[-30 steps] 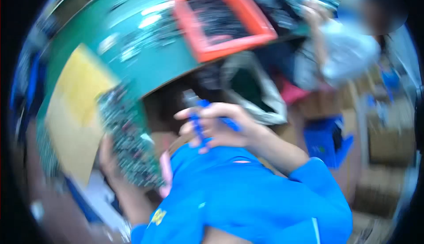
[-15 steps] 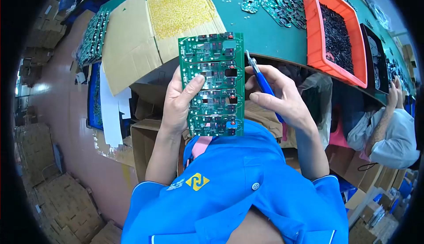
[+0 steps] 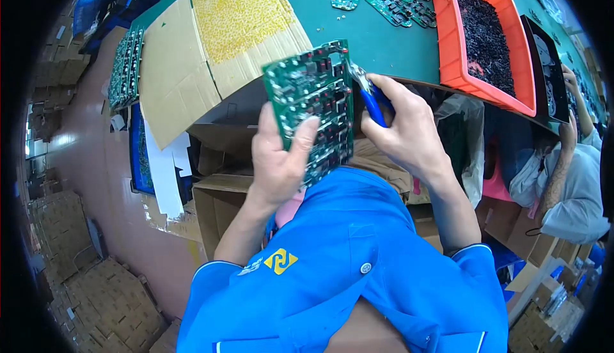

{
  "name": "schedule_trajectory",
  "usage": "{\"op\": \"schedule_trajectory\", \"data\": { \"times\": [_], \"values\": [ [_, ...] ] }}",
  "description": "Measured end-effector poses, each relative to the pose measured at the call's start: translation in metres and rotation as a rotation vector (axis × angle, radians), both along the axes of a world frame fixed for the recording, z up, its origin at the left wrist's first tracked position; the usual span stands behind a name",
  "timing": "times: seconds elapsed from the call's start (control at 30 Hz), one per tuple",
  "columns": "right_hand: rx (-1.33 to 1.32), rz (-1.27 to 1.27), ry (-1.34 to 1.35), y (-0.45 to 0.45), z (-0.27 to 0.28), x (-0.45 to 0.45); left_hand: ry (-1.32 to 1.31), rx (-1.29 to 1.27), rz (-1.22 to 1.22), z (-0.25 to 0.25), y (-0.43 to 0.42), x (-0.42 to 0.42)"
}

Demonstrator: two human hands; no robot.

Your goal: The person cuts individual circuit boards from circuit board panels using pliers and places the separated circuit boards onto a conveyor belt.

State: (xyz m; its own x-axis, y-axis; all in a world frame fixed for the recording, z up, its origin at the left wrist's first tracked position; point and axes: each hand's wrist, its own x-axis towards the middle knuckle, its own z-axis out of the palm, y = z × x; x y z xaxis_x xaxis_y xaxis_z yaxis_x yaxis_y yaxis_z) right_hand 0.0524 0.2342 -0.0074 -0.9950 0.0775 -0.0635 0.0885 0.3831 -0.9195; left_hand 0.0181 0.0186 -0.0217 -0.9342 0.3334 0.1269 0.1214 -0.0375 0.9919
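My left hand (image 3: 279, 164) grips a green circuit board panel (image 3: 329, 107) by its left edge, thumb over the front. The panel is tilted and partly smeared by motion; rows of dark components cover its face. In my right hand (image 3: 412, 129) are blue-handled cutting pliers (image 3: 372, 105), fingers and thumb closed around the handles. Their metal jaws lie at the panel's upper right edge; whether they touch it I cannot tell.
Small yellow pieces cover a cardboard sheet (image 3: 173, 65) on the green table (image 3: 320, 23). Loose circuit boards (image 3: 403, 1) lie beyond. A red-orange bin (image 3: 451, 52) holds black parts. More panels (image 3: 126, 68) stand at the left. A co-worker's arm (image 3: 559, 167) is at the right.
The panel has turned and tilted in my left hand, its right side swung away. The pliers have moved slightly left and closer to its upper right edge.
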Motion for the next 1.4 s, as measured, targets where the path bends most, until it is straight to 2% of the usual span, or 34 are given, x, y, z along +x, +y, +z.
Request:
{"op": "schedule_trajectory", "data": {
  "times": [0.1, 0.13, 0.27, 0.43, 0.63, 0.97, 1.1, 1.2, 1.27, 1.4],
  "values": [
    [0.354, -0.082, 0.261, -0.001, -0.009, -0.013, 0.138, -0.184, 0.125, -0.007, 0.013, 0.001],
    [0.350, -0.085, 0.258, 0.000, -0.006, -0.014, 0.137, -0.188, 0.122, -0.007, 0.012, -0.003],
    [-0.113, 0.070, -0.100, 0.014, 0.016, -0.012, -0.260, 0.296, 0.073, -0.011, 0.007, -0.019],
    [-0.315, 0.171, -0.141, 0.021, -0.010, 0.008, -0.357, 0.386, 0.120, -0.004, 0.013, -0.021],
    [-0.387, 0.218, -0.153, 0.030, -0.024, 0.028, -0.367, 0.394, 0.132, -0.016, 0.014, -0.023],
    [-0.280, 0.257, -0.231, 0.028, -0.019, 0.036, -0.370, 0.428, 0.087, -0.015, 0.017, -0.019],
    [0.449, 0.022, 0.125, 0.001, -0.028, 0.039, 0.112, 0.149, 0.176, -0.022, 0.027, -0.007],
    [0.397, -0.036, 0.173, -0.003, -0.024, 0.035, 0.049, 0.144, 0.222, -0.012, 0.030, -0.010],
    [0.372, -0.122, 0.192, 0.011, -0.018, 0.049, -0.195, 0.163, 0.334, -0.006, 0.026, -0.013],
    [0.527, -0.211, 0.110, 0.042, -0.007, 0.105, -0.267, 0.216, 0.218, -0.006, 0.021, -0.014]
  ]
}}
